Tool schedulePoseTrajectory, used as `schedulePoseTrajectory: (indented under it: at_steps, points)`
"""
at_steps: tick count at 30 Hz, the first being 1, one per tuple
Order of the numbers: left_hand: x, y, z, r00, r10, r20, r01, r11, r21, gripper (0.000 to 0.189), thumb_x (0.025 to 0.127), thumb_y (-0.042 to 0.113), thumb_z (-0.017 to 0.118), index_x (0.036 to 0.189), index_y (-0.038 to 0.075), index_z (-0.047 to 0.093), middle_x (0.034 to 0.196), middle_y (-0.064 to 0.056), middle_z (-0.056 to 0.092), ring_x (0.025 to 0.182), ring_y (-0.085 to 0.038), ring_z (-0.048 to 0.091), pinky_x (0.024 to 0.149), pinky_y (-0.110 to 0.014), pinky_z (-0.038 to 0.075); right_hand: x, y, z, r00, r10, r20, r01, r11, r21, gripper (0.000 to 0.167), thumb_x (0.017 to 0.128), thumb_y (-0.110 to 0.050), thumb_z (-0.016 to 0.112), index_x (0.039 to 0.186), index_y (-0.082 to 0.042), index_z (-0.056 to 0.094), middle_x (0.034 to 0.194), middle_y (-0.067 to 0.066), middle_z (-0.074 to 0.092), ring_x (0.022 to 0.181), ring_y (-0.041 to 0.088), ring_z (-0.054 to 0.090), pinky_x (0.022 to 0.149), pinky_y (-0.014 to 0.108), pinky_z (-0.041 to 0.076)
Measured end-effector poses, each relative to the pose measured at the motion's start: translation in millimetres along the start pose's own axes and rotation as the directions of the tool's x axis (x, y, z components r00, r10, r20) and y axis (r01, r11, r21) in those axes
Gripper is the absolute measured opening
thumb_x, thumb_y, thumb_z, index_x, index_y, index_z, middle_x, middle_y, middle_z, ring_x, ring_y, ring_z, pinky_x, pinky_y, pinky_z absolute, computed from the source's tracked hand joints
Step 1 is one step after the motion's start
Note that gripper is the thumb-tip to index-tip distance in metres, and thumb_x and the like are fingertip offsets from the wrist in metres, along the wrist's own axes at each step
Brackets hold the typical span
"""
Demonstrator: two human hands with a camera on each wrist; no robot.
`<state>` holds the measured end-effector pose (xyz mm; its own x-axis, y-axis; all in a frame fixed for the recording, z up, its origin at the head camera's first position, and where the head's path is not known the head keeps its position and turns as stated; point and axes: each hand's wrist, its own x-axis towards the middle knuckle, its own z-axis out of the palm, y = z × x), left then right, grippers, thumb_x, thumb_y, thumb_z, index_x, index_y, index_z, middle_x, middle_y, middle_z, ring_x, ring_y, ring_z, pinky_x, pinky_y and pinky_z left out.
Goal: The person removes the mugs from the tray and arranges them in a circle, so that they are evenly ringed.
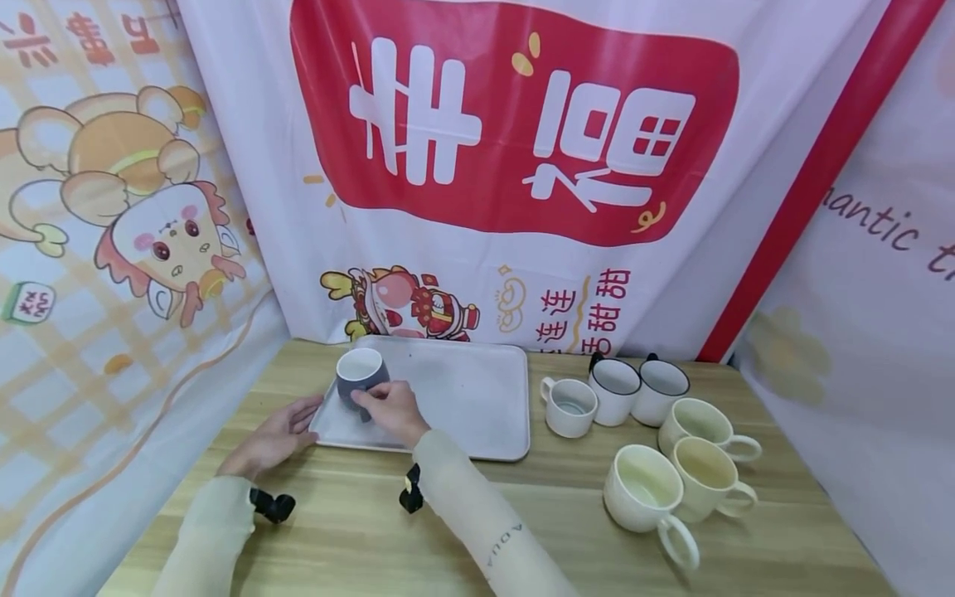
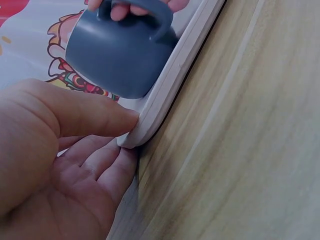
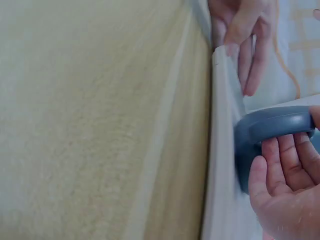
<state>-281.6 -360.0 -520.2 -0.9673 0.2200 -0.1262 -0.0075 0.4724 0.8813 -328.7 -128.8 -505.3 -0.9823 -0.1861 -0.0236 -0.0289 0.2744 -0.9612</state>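
My right hand (image 1: 399,412) grips a blue-grey mug (image 1: 360,378) by its handle, with fingers through the loop in the right wrist view. The mug stands over the left part of a pale grey tray (image 1: 470,398), its white inside facing up. Whether its base fully touches the tray is hard to tell. At the tray's near left corner, my left hand (image 1: 278,435) holds the rim. In the left wrist view its thumb (image 2: 110,117) presses the corner and its fingers lie along the outer side, close below the mug (image 2: 120,55).
Right of the tray are a small white cup (image 1: 570,408), two white mugs with dark rims (image 1: 613,391), and three cream mugs (image 1: 642,489) with handles pointing right. Printed cloths (image 1: 515,116) hang behind and beside the wooden table (image 1: 373,531).
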Motion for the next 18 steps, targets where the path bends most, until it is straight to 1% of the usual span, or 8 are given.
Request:
schedulePoseTrajectory:
  at_steps: [2, 4, 6, 8, 10, 12, 15, 18]
  points:
    - [1.3, 0.1, -0.4, 1.000, 0.002, 0.002, -0.002, 1.000, 0.007, 0.078, 0.101, -0.001, 0.058, 0.165, -0.007, 0.015, 0.172, -0.032, 0.016, 0.158, -0.051, 0.024, 0.127, -0.050, 0.029, -6.1, -5.7, -5.5, 0.998, 0.060, 0.020, -0.061, 0.997, 0.038, 0.023, 0.091, -0.032, 0.083, 0.084, -0.011, 0.081, 0.082, -0.002, 0.077, 0.079, 0.008, 0.064, 0.071, 0.022, 0.053]
    - [2.2, -0.2, 0.2, 1.000, 0.000, 0.005, 0.000, 1.000, 0.007, 0.078, 0.101, -0.001, 0.059, 0.166, -0.007, 0.015, 0.173, -0.031, 0.015, 0.158, -0.051, 0.024, 0.128, -0.050, 0.029, -12.1, -10.3, -13.3, 0.990, 0.130, 0.050, -0.135, 0.985, 0.108, 0.019, 0.090, -0.027, 0.083, 0.084, -0.009, 0.079, 0.083, 0.001, 0.077, 0.082, 0.010, 0.066, 0.075, 0.023, 0.052]
    - [2.8, -0.9, 1.0, 1.000, -0.004, 0.007, 0.004, 1.000, 0.002, 0.078, 0.101, -0.001, 0.059, 0.166, -0.006, 0.016, 0.173, -0.030, 0.016, 0.159, -0.050, 0.024, 0.127, -0.050, 0.029, -18.2, -13.5, -22.6, 0.976, 0.197, 0.092, -0.212, 0.957, 0.198, 0.015, 0.089, -0.022, 0.082, 0.089, -0.007, 0.079, 0.087, 0.003, 0.077, 0.084, 0.012, 0.067, 0.078, 0.024, 0.052]
    - [3.1, -1.6, 1.2, 1.000, 0.001, 0.015, -0.001, 1.000, 0.002, 0.078, 0.101, -0.001, 0.059, 0.166, -0.006, 0.015, 0.173, -0.031, 0.015, 0.158, -0.050, 0.024, 0.128, -0.051, 0.029, -24.2, -15.1, -32.3, 0.964, 0.230, 0.134, -0.260, 0.923, 0.286, 0.015, 0.090, -0.017, 0.080, 0.095, -0.004, 0.079, 0.089, 0.005, 0.077, 0.082, 0.014, 0.068, 0.078, 0.023, 0.054]
    - [2.9, -1.9, 0.8, 1.000, 0.008, 0.021, -0.008, 1.000, -0.002, 0.078, 0.101, -0.001, 0.059, 0.165, -0.007, 0.015, 0.173, -0.032, 0.015, 0.158, -0.051, 0.023, 0.128, -0.052, 0.028, -30.8, -15.5, -41.3, 0.960, 0.227, 0.165, -0.272, 0.896, 0.350, 0.017, 0.091, -0.013, 0.078, 0.101, 0.001, 0.079, 0.089, 0.006, 0.077, 0.078, 0.015, 0.068, 0.074, 0.022, 0.056]
    - [2.1, -1.3, 0.1, 1.000, 0.009, 0.021, -0.008, 1.000, -0.004, 0.077, 0.101, -0.002, 0.058, 0.165, -0.007, 0.016, 0.172, -0.032, 0.015, 0.158, -0.051, 0.022, 0.128, -0.052, 0.028, -38.2, -15.9, -49.4, 0.958, 0.222, 0.182, -0.277, 0.881, 0.384, 0.018, 0.092, -0.011, 0.077, 0.104, 0.003, 0.079, 0.088, 0.005, 0.077, 0.075, 0.014, 0.067, 0.071, 0.021, 0.058]
    - [0.6, 1.0, -1.3, 1.000, 0.007, 0.017, -0.007, 1.000, 0.001, 0.076, 0.101, -0.003, 0.058, 0.165, -0.008, 0.016, 0.172, -0.033, 0.015, 0.158, -0.052, 0.022, 0.128, -0.053, 0.028, -51.6, -17.4, -60.6, 0.963, 0.205, 0.174, -0.260, 0.874, 0.411, 0.017, 0.092, -0.008, 0.077, 0.103, 0.005, 0.079, 0.082, 0.003, 0.075, 0.073, 0.013, 0.068, 0.074, 0.023, 0.061]
    - [-0.3, 3.0, -1.6, 1.000, 0.011, 0.012, -0.011, 1.000, 0.000, 0.075, 0.101, -0.004, 0.057, 0.164, -0.009, 0.017, 0.172, -0.034, 0.016, 0.158, -0.053, 0.022, 0.128, -0.054, 0.027, -65.8, -19.1, -73.2, 0.969, 0.194, 0.156, -0.243, 0.875, 0.418, 0.016, 0.092, -0.009, 0.078, 0.101, 0.005, 0.079, 0.079, 0.002, 0.074, 0.075, 0.013, 0.069, 0.082, 0.027, 0.064]
